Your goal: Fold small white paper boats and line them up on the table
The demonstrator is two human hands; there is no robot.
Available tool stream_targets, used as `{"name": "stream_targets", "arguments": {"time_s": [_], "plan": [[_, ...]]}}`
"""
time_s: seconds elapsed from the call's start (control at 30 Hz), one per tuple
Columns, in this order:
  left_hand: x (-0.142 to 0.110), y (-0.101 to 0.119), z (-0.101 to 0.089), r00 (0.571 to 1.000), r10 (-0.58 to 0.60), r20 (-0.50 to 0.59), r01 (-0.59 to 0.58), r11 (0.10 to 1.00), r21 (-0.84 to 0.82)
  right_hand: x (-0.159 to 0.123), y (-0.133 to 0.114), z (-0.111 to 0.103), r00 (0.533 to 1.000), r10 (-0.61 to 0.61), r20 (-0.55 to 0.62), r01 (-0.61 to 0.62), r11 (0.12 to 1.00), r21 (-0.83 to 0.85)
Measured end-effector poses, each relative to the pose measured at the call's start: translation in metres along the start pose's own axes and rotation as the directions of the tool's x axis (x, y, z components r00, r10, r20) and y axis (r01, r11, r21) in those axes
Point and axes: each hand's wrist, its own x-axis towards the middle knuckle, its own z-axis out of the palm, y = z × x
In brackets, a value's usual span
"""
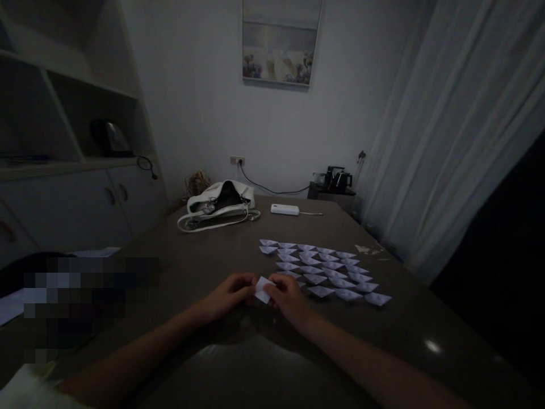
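A: Your folded piece [263, 291] is matt white paper. Paper boats [378, 299] beside it match, crisp creases.

B: Your tabletop [213, 250] is smooth, glossy, throws light back at you.

A: Bag [248, 192]?

B: Smooth, maybe leather-like; too dim to tell you for sure. White device [284, 209] looks smooth plastic. Curtain [447, 113]: thin sheer cloth. Wall [187, 102]: matt.

Room, domestic or small-office type; which of the two, not determinable. Dark desk [191, 363], under and beyond the hands [264, 291]. Left of the hands: white cabinetry [80, 199] with open shelves, holding a kettle-like appliance [111, 138]. Ahead: pale wall with framed picture [281, 42] and power outlet [237, 161]; handbag [219, 205] lay on the desk. Right: long sheer curtain [443, 130]. Lighting was dim.
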Motion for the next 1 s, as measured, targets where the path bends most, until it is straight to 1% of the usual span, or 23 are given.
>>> {"name": "stream_targets", "arguments": {"time_s": [0.1, 0.3, 0.5, 0.67, 1.0], "plan": [[0.0000, 0.0003, 0.0006, 1.000, 0.003, -0.021, -0.003, 1.000, -0.002, 0.0001, -0.0006, -0.0001, 1.000, -0.005, -0.005, 0.005, 1.000, -0.001], [0.0004, -0.0033, 0.0003, 0.999, 0.039, -0.008, -0.039, 0.998, -0.043, 0.0010, 0.0008, -0.0007, 1.000, -0.017, -0.008, 0.017, 1.000, 0.003], [-0.0013, -0.0021, 0.0003, 1.000, 0.022, -0.013, -0.022, 0.999, -0.039, 0.0010, 0.0014, -0.0007, 1.000, -0.010, 0.004, 0.010, 1.000, 0.007], [0.0003, -0.0017, 0.0001, 1.000, 0.002, -0.019, -0.003, 0.998, -0.058, 0.0021, 0.0037, -0.0010, 1.000, -0.006, -0.012, 0.006, 1.000, 0.013], [0.0012, -0.0002, 0.0010, 0.999, 0.029, -0.025, -0.030, 0.998, -0.048, 0.0026, 0.0019, -0.0005, 0.999, 0.009, -0.031, -0.009, 1.000, 0.024]]}}
